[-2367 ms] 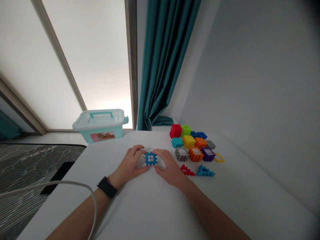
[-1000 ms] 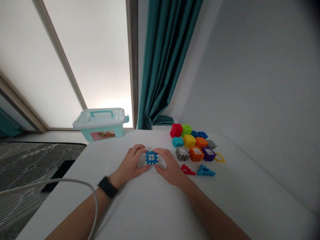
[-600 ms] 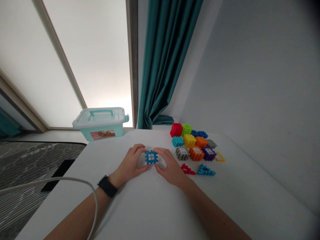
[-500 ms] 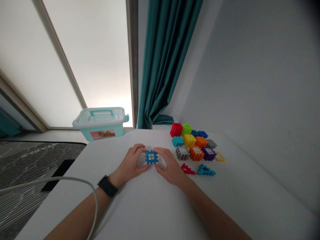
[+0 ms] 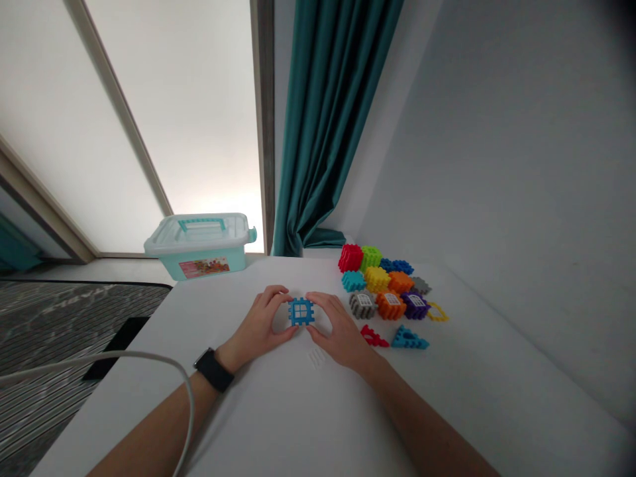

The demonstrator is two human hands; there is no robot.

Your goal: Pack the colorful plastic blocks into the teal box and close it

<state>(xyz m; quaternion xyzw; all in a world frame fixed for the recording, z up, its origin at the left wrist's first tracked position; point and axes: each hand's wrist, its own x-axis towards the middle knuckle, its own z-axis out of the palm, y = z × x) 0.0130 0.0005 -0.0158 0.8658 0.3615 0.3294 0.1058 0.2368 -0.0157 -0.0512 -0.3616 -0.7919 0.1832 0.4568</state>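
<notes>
A square blue building block (image 5: 293, 312) with notched edges and a window-like opening is held between both hands over the white table. My left hand (image 5: 263, 322), with a dark watch on its wrist, pinches the block's left side between thumb and fingers. On the opposite side my right hand (image 5: 340, 331) grips the right edge in the same way. Just below the block a small white window-grid piece (image 5: 317, 358) lies on the table. Nearest to my right hand are a red triangular piece (image 5: 373, 336) and a blue triangular piece (image 5: 409, 338).
Stacks of notched blocks, including red (image 5: 350, 257), yellow (image 5: 376, 279), grey (image 5: 362, 305), orange (image 5: 390, 305) and purple (image 5: 416, 305), stand at right. A lidded teal box (image 5: 171, 265) sits at back left. A white cable (image 5: 149, 356) crosses over my left forearm.
</notes>
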